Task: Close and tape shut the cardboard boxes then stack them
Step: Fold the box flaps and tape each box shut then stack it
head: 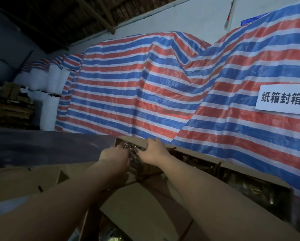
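Ideally, the left hand (pixel 113 154) tucks the crinkly contents (pixel 133 150) fully inside the far cardboard box (pixel 128 140) before its flaps fold, its grip closed on them, while the right hand (pixel 154 150) rests flat, fingers straight, on the rim.

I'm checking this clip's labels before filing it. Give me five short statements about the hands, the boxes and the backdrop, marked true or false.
1. Both hands reach into the far open cardboard box. True.
2. The left hand holds a tape dispenser. False: no dispenser shows; its fingers are among shiny wrapped contents.
3. The right hand rests on the box's far edge. True.
4. The tarp behind is plain green. False: red, white and blue stripes.
5. The long box at right is taped shut. False: it is open.
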{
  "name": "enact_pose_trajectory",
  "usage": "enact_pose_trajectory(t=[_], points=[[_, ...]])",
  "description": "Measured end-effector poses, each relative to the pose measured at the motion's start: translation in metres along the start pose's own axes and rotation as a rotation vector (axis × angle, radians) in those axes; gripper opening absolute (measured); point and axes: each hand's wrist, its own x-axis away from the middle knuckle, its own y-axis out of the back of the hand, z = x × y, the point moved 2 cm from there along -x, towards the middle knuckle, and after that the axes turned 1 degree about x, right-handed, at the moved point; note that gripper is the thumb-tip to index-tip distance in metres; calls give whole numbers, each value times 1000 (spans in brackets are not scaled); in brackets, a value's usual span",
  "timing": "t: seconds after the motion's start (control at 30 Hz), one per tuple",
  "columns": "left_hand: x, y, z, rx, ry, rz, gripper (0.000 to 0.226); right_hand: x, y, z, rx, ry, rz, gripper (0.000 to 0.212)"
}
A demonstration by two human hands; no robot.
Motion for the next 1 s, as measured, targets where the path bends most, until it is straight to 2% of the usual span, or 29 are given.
enact_pose_trajectory(t=[0.17,0.27,0.37,0.53,0.63,0.73,0.87,1.0], points=[[-4,-27,9,-15,42,-7,46,-6,-18,4,14,-53,-179,18],[-6,-28,12,30,54,20,52,-4,-10,2,80,-35,-197,15],[-9,-16,14,132,72,3,53,-1,9,1,22,-32,-236,2],[-8,34,12,414,63,-190,54,13,53,7,-75,-37,-214,24],[-6,71,8,625,72,-278,39,29,87,13,-118,-35,-186,26],[-3,108,-1,700,90,-203,28,48,128,13,-153,-60,-137,17],[10,160,-27,694,76,-106,20,83,189,5,-193,-124,-78,15],[31,208,-62,904,39,10,10,129,246,-12,-222,-205,-34,11]])
